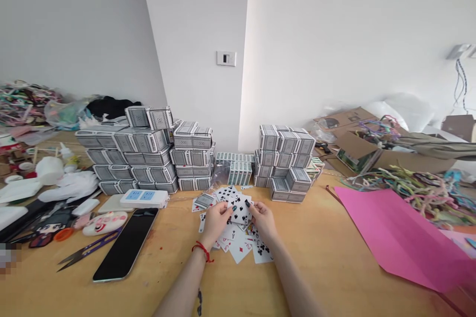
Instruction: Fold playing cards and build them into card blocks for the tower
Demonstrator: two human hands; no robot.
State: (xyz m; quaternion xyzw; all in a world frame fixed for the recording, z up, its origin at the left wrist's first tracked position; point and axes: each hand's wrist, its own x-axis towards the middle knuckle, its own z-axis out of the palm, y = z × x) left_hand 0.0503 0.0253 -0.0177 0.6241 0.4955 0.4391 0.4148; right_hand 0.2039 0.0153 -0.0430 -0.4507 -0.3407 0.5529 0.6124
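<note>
Both my hands meet over the middle of the wooden table. My left hand, with a red string at the wrist, and my right hand pinch the two sides of a small fan of playing cards showing black spades. More loose playing cards lie face up on the table under and around my hands. Stacks of boxed card decks stand behind at the left, and another stack of card boxes stands behind at the right.
A dark phone lies left of my arms, with purple scissors and a white power strip beside it. A pink paper sheet covers the right side. Cardboard boxes and coloured strips crowd the far right.
</note>
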